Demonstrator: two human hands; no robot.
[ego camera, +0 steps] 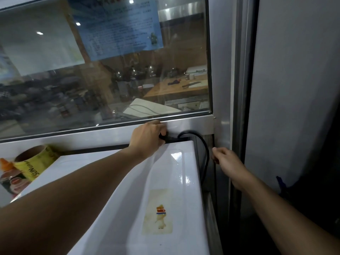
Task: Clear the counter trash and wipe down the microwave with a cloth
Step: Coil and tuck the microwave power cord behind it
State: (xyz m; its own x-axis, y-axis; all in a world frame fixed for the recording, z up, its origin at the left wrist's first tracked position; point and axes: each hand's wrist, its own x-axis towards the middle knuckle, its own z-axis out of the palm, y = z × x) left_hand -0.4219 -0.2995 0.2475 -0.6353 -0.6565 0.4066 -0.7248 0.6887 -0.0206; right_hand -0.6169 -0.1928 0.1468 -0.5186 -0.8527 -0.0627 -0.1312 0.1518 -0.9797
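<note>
behind everything, a big glass window point(110, 70) with papers stuck on it, and below it the white microwave point(150, 199), its long top running away from the person toward the sill. left hand point(147, 138) is over the back edge, fingers curled round the black plug end of the power cord point(204, 153). right hand point(226, 159) sits at the right side, just beside the cord's hanging loop, fingers loosely curled, gripping nothing visible. no cloth in view yet.
</note>
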